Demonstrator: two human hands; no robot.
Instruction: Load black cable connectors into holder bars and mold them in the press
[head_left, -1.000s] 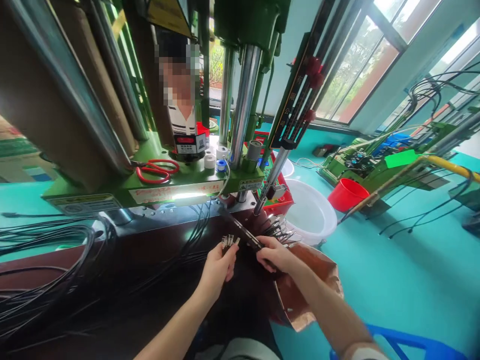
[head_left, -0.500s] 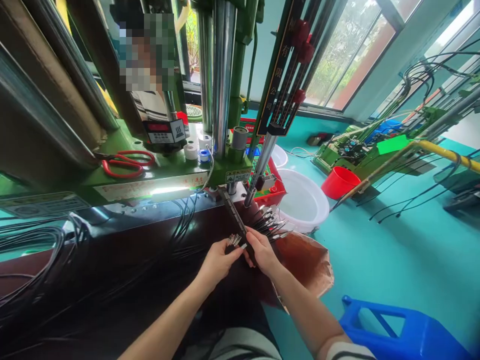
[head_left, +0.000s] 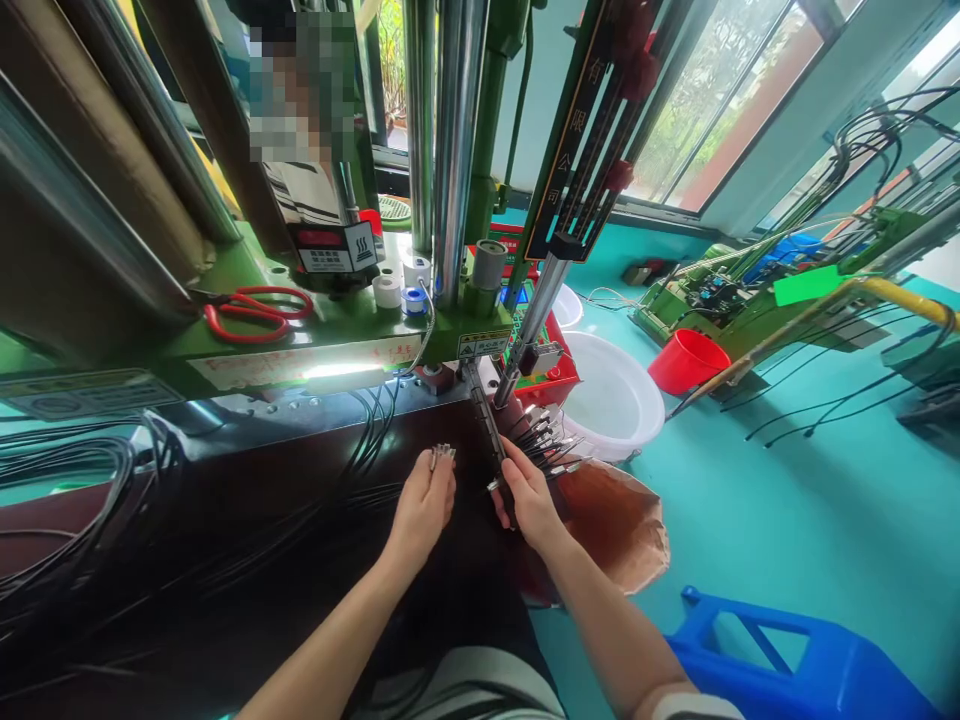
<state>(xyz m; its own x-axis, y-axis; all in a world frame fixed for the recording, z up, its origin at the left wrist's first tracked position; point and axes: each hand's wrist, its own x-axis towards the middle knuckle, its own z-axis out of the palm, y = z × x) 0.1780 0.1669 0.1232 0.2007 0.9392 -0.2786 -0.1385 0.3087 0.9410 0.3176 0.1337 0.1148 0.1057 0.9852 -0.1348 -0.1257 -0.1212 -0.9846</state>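
My left hand (head_left: 424, 505) is closed around several small silvery metal connectors (head_left: 442, 452), whose ends poke out above the fingers. It is held just left of a long dark metal bar (head_left: 487, 425) that has slots along it. My right hand (head_left: 527, 495) grips the near end of this bar, and its far end reaches toward the base of the machine. A small silvery piece (head_left: 493, 486) shows at the bar's edge by the right fingers. Beyond the right hand lies a bundle of black cables with metal ends (head_left: 544, 435).
A green press machine (head_left: 360, 335) stands ahead, with red-handled scissors (head_left: 255, 315) on its ledge. Black cables (head_left: 67, 470) lie coiled at the left. On the right are a paper bag (head_left: 630, 530), white tub (head_left: 615, 390), red bucket (head_left: 688, 360) and blue stool (head_left: 817, 650).
My left hand has drawn away from the bar to the left, still with the connectors in it. My right hand keeps its grip on the bar. The view has shifted slightly.
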